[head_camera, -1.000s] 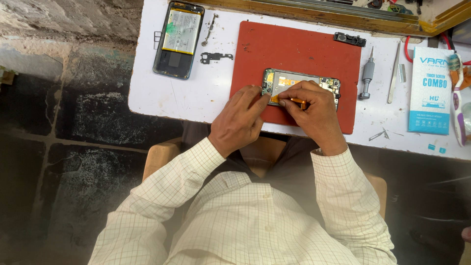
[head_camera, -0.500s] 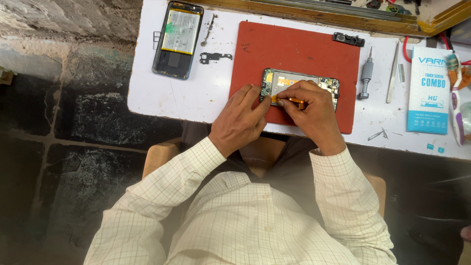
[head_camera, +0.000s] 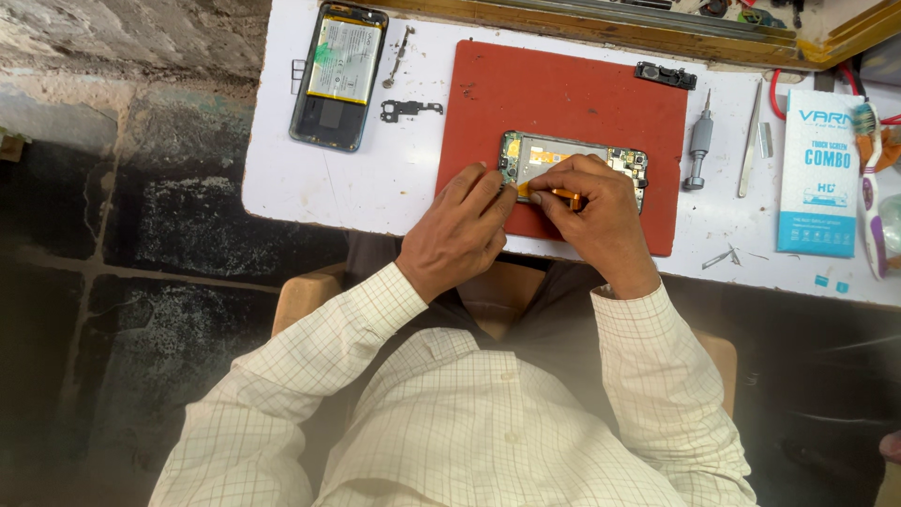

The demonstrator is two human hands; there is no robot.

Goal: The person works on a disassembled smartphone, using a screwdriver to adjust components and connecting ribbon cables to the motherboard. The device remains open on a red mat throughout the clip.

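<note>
The opened phone (head_camera: pixel 572 161) lies on the red mat (head_camera: pixel 563 94), near edge, where the left hand (head_camera: pixel 460 230) presses its left end to steady it while the right hand (head_camera: pixel 591 211) pinches an orange tool (head_camera: pixel 563 194) against its board, screwdriver (head_camera: pixel 697 141) and tweezers (head_camera: pixel 749 141) parked right.

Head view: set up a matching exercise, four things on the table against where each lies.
Things:
1. opened phone
2. second phone with battery showing
3. screwdriver
4. blue and white box

Places:
A. far right of the white table
B. just right of the red mat
C. on the red mat, under both hands
D. left of the red mat

Pairs: 1-C, 2-D, 3-B, 4-A
</note>
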